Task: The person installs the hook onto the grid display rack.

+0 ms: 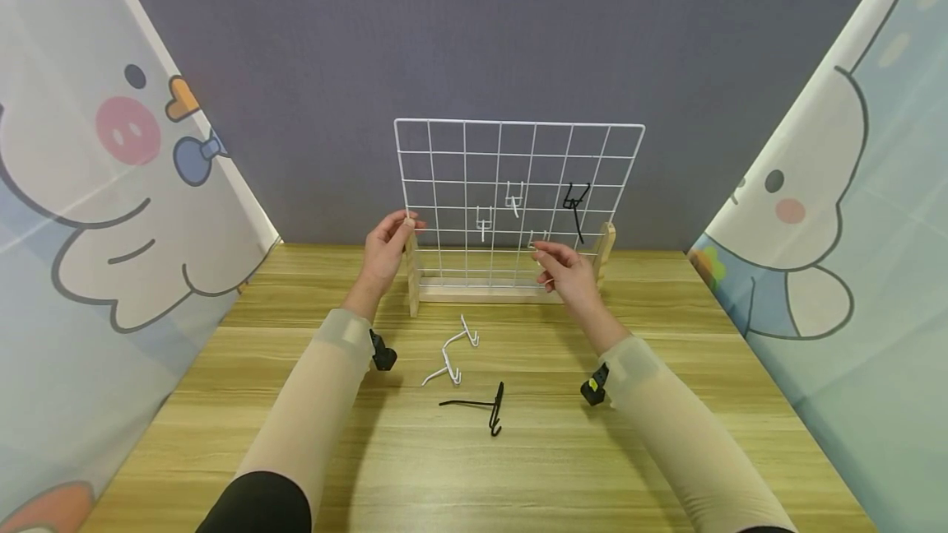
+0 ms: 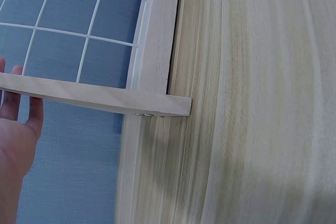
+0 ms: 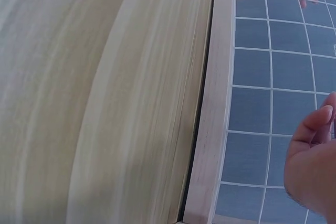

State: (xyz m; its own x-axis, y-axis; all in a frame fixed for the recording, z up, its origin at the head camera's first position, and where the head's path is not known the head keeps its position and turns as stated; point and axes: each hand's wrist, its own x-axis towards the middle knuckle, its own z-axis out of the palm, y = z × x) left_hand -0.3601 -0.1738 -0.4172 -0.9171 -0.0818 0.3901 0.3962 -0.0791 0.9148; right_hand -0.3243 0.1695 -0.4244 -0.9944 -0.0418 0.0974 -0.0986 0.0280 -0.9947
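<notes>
The left hand grips a pale wooden upright beside the white wire grid. The right hand pinches a white metal hook, its prongs just above the fingers, at the grid. Below them lies a thin black metal hook

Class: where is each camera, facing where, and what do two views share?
Head: on the head, facing forward-down at the wire grid; left hand, right hand, sleeves visible.
Left wrist: worn there, facing the wooden upright; left hand visible.
Right wrist: worn there, facing tabletop and grid; right hand visible.
Both wrist views share the grid.
</notes>
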